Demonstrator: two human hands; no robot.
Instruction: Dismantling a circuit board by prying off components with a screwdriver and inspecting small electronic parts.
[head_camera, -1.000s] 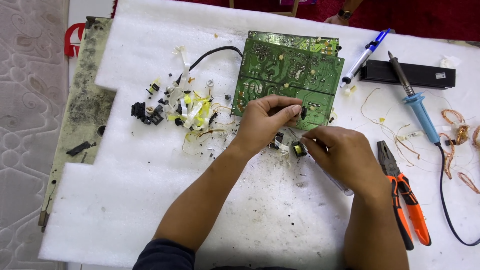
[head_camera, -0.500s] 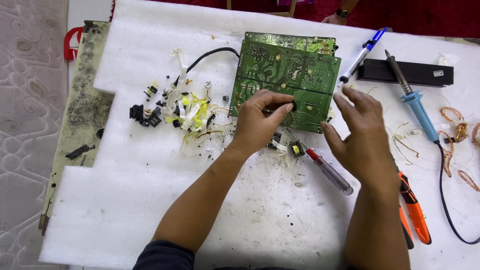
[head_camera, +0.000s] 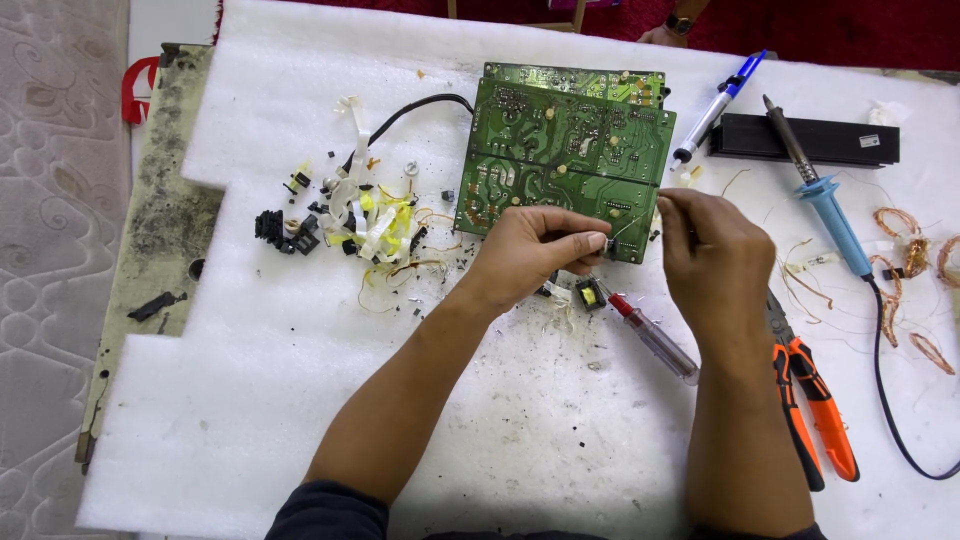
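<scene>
Near the worktop's far edge lies the green circuit board (head_camera: 560, 150), stiff, light, brittle; best held by its edges. The left hand (head_camera: 530, 250) pinches a small component at its near edge; the right hand (head_camera: 710, 260) pinches a thin wire.

Both hands (head_camera: 540, 250) (head_camera: 715, 265) pinch at the green circuit board's (head_camera: 565, 165) near edge.

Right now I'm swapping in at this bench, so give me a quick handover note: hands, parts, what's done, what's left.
Left hand pinches a small component at the near edge of the green circuit board.
Right hand holds a thin wire drawn out from that component.
The screwdriver lies between the hands; the pliers and soldering iron lie to the right.
Done: removed parts lie in a pile left of the board.
Left: the wire is not yet free.
</scene>
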